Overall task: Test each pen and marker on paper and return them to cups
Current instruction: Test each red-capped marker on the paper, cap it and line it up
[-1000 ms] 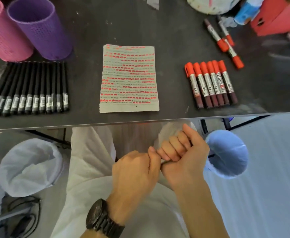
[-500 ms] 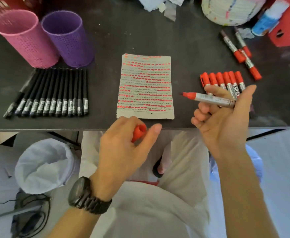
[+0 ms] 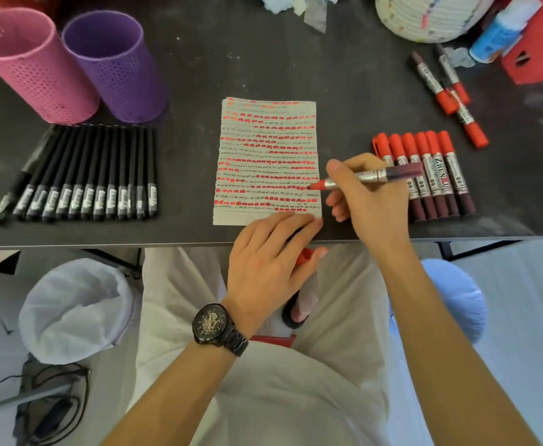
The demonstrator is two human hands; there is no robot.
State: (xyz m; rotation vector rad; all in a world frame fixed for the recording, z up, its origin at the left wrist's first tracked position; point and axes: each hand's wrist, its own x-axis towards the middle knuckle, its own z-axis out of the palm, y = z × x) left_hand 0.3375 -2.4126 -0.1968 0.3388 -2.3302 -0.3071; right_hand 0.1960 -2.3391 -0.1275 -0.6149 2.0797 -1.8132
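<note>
Head view: right hand (image 3: 370, 201) grips the uncapped red-tipped marker (image 3: 371, 174), silver-and-maroon barrel, in a writing pinch; thumb and forefinger sit near the nib end, other fingers curl underneath. The nib is at the right edge of the grey paper sheet (image 3: 267, 156), low on the page; can't tell if it is touching or just above. The sheet is nearly full of red dashes and black scribble.

Left hand (image 3: 270, 255): fingers straight, tips pressing the sheet's near edge onto the dark tabletop (image 3: 263, 59); thumb pins the red cap (image 3: 304, 255) against the hand, over the table edge.

Handling, my read: the marker is light, rigid, smooth plastic; holding it close to the nib gives control. The paper is thin and will slide, so the hold-down matters; the cap is small and easy to drop.

Six capped red markers (image 3: 450, 175) lie in a row just beside the right hand; three more markers (image 3: 441, 88) lie loose behind; black pens (image 3: 80, 188) are rowed at left. The pink perforated cup (image 3: 35, 69) and purple perforated cup (image 3: 115, 69) stand upright side by side behind the pens.
</note>
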